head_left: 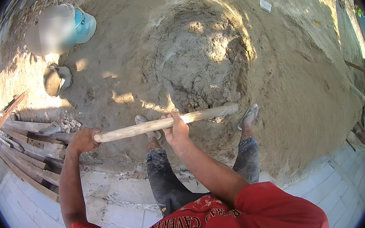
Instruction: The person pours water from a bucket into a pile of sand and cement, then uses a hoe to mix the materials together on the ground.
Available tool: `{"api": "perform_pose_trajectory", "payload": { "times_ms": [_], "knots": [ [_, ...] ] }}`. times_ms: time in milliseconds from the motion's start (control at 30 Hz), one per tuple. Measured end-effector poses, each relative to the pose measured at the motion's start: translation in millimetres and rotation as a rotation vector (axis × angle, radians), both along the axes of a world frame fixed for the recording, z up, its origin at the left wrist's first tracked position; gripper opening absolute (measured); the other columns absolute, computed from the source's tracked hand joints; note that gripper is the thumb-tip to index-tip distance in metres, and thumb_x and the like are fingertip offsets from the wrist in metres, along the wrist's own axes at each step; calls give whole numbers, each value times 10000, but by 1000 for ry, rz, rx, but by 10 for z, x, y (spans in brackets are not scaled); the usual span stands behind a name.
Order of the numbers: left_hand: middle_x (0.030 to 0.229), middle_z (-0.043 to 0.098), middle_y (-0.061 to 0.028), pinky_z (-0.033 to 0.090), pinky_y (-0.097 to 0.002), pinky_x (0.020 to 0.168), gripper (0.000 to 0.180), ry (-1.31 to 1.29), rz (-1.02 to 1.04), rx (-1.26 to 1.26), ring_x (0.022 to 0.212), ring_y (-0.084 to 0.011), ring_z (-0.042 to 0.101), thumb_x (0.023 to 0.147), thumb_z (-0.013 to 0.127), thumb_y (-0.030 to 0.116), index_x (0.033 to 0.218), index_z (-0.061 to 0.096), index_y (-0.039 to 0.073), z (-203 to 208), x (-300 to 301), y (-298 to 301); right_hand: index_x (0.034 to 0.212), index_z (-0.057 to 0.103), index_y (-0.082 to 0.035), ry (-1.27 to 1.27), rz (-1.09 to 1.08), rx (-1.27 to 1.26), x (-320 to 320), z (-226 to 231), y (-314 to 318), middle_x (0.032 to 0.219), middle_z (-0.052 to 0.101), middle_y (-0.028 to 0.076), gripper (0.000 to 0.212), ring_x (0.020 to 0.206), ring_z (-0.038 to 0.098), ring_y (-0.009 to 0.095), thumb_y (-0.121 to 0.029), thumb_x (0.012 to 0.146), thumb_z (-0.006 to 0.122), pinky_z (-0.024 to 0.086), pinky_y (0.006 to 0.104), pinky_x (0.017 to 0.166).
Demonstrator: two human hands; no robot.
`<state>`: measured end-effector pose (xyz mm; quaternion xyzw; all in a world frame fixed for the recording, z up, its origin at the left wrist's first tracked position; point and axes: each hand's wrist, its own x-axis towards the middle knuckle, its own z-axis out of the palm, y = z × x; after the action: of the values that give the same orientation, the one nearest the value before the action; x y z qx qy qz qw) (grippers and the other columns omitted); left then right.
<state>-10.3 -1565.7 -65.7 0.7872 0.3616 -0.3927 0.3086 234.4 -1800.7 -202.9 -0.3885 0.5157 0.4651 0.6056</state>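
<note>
A long, pale wooden tool handle [142, 129] lies across in front of my body, slanting up slightly to the right. My left hand [84, 140] is wrapped round its left end. Farther along, my right hand [177, 130] grips it near the middle. The handle's thicker right end reaches the near edge of a wet grey mortar heap [191, 65], between my feet. Whatever head the tool has is not distinguishable there. The mortar sits in a rough round hollow, with a raised rim on its far right.
A blue bucket [86, 25], partly blurred, stands at the far left. Nearer is a small, muddy container [56, 80]. Wooden planks [32, 150] are stacked at the left. White tiles or blocks [126, 216] lie behind my feet. A white scrap [265, 5] rests at the far right.
</note>
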Motion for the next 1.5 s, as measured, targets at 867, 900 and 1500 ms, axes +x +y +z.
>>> {"api": "perform_pose_trajectory", "payload": {
  "times_ms": [867, 900, 1500],
  "knots": [
    [661, 619, -69, 476, -335, 519, 414, -345, 1135, -388, 546, -149, 586, 831, 820, 346, 903, 627, -13, -2525, 2602, -3191, 883, 646, 75, -1073, 1629, -279, 2712, -1757, 880, 795, 664, 209, 285, 696, 664, 305, -210, 873, 652, 548, 398, 697],
    [671, 626, -68, 488, -356, 552, 425, -311, 1234, -493, 572, -166, 599, 828, 818, 355, 913, 629, -16, -2531, 2687, -3460, 914, 650, 92, -1054, 1842, -279, 2750, -2097, 705, 879, 664, 236, 310, 796, 666, 324, -215, 872, 634, 542, 407, 769],
    [708, 664, -175, 518, -411, 616, 438, -341, 914, -380, 641, -305, 668, 826, 803, 325, 1005, 637, -40, -2340, 3001, -3403, 1058, 558, 99, -753, 1398, -427, 3398, -1647, 322, 683, 673, 180, 374, 551, 680, 282, -219, 875, 636, 561, 407, 574]
  ]
}}
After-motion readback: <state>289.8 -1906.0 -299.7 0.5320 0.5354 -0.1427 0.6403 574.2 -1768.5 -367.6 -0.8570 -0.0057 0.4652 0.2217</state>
